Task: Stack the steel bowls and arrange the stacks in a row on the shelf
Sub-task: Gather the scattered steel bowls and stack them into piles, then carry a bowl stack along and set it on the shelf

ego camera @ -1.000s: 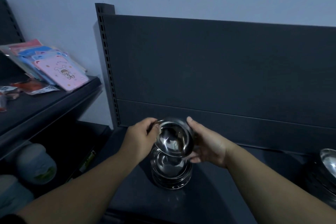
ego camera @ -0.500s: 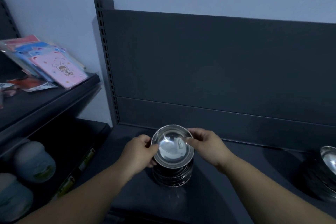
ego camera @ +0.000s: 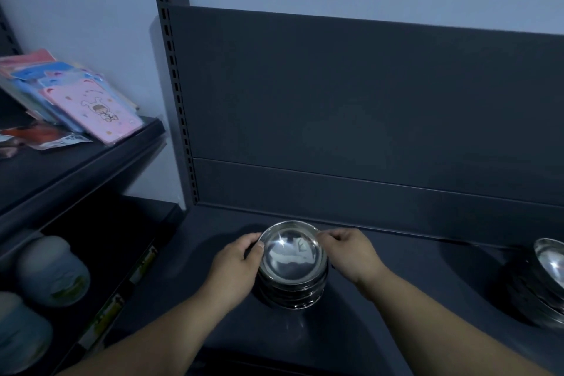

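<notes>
The dark shelf [ego camera: 396,299] carries the work, with its back panel [ego camera: 366,101] standing just beyond the grip. Under the grip sits the near stack of steel bowls [ego camera: 290,293], upright and nested, on the shelf deck close to the panel. A second stack [ego camera: 546,278] stands well apart to the right of the grip, cut by the frame edge. The top bowl [ego camera: 291,252] lies seated in the near stack, mouth up, rim roughly level. Both hands are closed on it. The left hand [ego camera: 235,265] holds the left rim with the thumb on the edge. The right hand [ego camera: 351,256] pinches the opposite rim between thumb and fingertips. Whether the fingers reach down to the lower bowls cannot be told. Judgement: the bowls are rigid, thin-walled and light singly, but the stack gains weight as it grows. The polished steel is likely slippery, and nested bowls may stick or tilt. The rolled rim offers the surest hold for one bowl. To move the whole stack, take hold low at the bottom bowl from both sides.
</notes>
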